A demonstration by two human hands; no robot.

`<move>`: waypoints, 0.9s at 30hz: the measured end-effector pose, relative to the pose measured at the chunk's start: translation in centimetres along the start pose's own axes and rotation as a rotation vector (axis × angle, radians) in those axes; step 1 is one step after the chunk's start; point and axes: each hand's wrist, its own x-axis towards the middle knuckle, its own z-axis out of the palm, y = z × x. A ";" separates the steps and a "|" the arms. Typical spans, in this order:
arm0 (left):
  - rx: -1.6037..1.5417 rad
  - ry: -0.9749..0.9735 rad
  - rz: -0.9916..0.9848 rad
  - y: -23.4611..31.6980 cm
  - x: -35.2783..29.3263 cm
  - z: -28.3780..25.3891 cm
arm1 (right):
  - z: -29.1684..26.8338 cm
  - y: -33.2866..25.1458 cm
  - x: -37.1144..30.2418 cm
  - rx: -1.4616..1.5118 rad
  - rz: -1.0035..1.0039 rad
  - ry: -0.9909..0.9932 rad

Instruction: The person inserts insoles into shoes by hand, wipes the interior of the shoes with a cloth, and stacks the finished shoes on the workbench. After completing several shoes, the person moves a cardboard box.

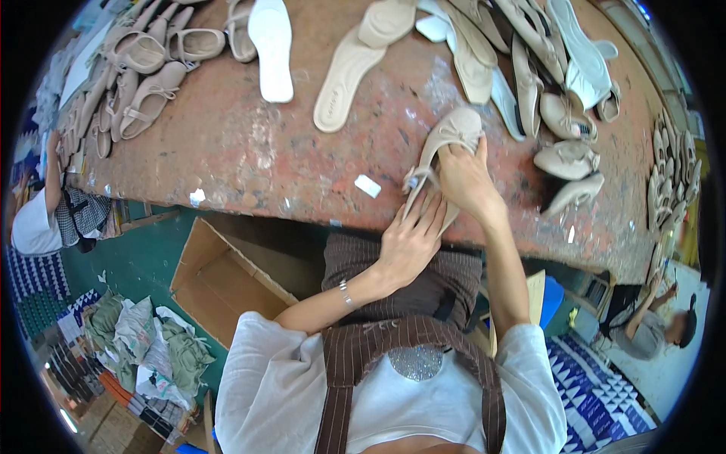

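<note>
A beige ballet flat with a small bow (pixel 454 127) lies on the worn work table, its toe pointing away from me. My right hand (pixel 466 178) has its fingers inside the front of the flat and its thumb against the outer side. Close to the table's near edge, my left hand (pixel 411 238) holds the heel end, its fingers laid over the opening. Both hands partly cover the inside of the flat. Left of it are a small white slip (pixel 367 186) and a beige insole (pixel 336 98). A white insole (pixel 271 57) lies farther off.
Beige flats (pixel 147 98) crowd the table's far left. More flats (pixel 567 160) and stacked insoles (pixel 473 72) lie on the right. Below the table (pixel 287 163) stands an open cardboard box (pixel 227 284). Other people are at the far left and right.
</note>
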 end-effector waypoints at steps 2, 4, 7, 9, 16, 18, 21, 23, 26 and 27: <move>-0.083 0.136 0.040 -2.7 -0.2 -4.8 | -4.9 -1.3 -0.5 0.540 -0.264 0.029; -0.138 0.226 0.055 -6.6 -0.8 -10.0 | -8.0 -0.4 -0.5 1.133 -0.382 0.202; 0.222 0.357 -0.033 -13.4 0.9 -19.4 | -9.2 -2.0 3.5 0.600 -0.268 0.523; 0.489 0.543 -0.150 -18.3 4.7 -24.8 | -6.0 -1.8 7.9 0.377 -0.343 0.325; 0.516 0.420 -0.155 -17.9 16.0 -24.1 | -0.6 -2.7 21.0 -0.152 -0.695 0.115; 0.220 0.299 -0.071 -16.9 20.9 -20.1 | -1.4 -2.6 20.8 -0.269 -0.843 -0.003; -0.311 0.084 -0.129 -16.5 31.0 -12.6 | -0.8 -2.1 16.0 -0.056 -1.008 0.161; -0.574 0.005 -0.426 -14.2 36.5 -9.2 | -3.2 -1.1 10.8 0.352 -0.983 0.194; -0.529 0.085 -0.611 -14.6 42.4 -5.0 | -3.4 1.6 3.9 0.970 -0.691 0.757; -0.487 0.094 -0.613 -13.8 43.1 -4.7 | -3.7 2.6 1.6 1.255 -0.399 0.740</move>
